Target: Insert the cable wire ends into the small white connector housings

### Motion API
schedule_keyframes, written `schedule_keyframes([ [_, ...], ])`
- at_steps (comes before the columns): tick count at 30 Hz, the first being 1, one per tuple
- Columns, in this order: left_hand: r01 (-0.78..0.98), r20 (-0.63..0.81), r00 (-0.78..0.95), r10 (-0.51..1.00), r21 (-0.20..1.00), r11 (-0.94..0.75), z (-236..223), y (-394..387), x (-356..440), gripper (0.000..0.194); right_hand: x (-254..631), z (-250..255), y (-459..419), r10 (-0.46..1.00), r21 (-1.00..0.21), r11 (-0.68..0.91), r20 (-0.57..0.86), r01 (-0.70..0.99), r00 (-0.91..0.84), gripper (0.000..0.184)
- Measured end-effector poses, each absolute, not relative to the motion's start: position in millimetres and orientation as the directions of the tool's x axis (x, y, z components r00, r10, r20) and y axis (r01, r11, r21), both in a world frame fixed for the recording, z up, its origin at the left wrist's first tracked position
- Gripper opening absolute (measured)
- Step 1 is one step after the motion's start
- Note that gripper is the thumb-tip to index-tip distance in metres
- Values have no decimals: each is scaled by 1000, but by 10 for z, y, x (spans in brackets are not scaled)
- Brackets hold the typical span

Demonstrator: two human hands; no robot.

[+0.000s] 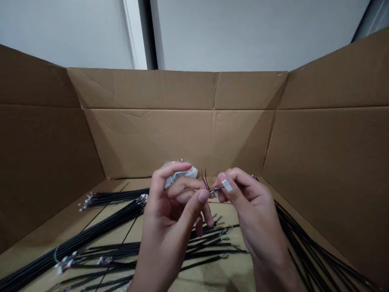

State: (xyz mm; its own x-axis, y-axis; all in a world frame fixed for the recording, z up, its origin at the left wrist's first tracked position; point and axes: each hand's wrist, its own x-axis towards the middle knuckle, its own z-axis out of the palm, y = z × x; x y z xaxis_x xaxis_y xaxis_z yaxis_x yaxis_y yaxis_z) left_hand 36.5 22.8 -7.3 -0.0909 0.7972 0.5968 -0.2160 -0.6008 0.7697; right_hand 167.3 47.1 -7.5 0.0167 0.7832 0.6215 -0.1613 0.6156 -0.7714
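Observation:
My left hand [170, 211] and my right hand [246, 202] meet above the floor of a large cardboard box [182, 129]. Between their fingertips are thin coloured wire ends [208, 183], purple, red and blue, belonging to a cable. My right thumb and forefinger pinch a small white connector [227, 185] against those wires. My left thumb and fingers hold the wire ends from the other side. A clear plastic bag [182, 172] lies just behind my left fingers.
Bundles of black cables lie on the box floor: one at the left [115, 197], a long one running to the lower left [75, 243], loose ones under my hands [212, 243], another along the right wall [306, 243]. Tall cardboard walls stand on three sides.

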Motion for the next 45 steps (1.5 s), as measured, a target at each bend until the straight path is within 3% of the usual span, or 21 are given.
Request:
schedule_keyframes([
  [8, -196, 567, -58, 822, 801, -566, -97, 110, 399, 30, 1785, -59, 453, 809, -797, 548, 583, -255, -81, 13],
  [17, -125, 584, -35, 811, 803, -583, -96, 94, 425, 34, 1907, -31, 467, 802, -811, 563, 583, -159, -132, 8],
  [29, -80, 586, -76, 807, 803, -590, -119, 4, 405, 41, 1932, -1, 412, 758, -765, 617, 641, -185, -123, 13],
  [45, 26, 641, -169, 749, 762, -647, -94, 41, 425, 41, 1897, -31, 496, 775, -764, 555, 619, -330, -130, 18],
])
